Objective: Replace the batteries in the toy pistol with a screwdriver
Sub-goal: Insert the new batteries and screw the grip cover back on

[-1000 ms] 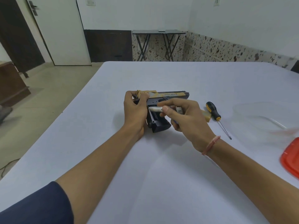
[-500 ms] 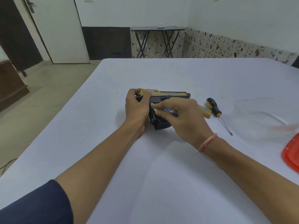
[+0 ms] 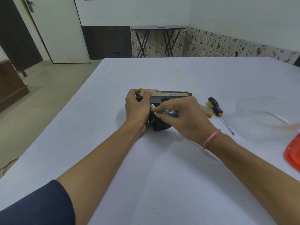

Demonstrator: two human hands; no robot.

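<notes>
Head view: left hand (image 3: 138, 109) grips toy pistol (image 3: 170, 95); right hand (image 3: 183, 117) pinches battery (image 3: 170, 112).

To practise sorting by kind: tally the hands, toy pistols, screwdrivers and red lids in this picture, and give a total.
Hands: 2 (left hand, right hand)
Toy pistols: 1
Screwdrivers: 1
Red lids: 1
Total: 5

R hand (image 3: 183, 118) has come down: 1 s ago it pinched the white batt. (image 3: 152, 106) clear of the toy pistol (image 3: 168, 94) grip, now it lies across the grip w/ the batt. pushed in at the opening, only its end showing. Blue batt. (image 3: 170, 112) now shows under the fingers (image 3: 168, 106).
</notes>
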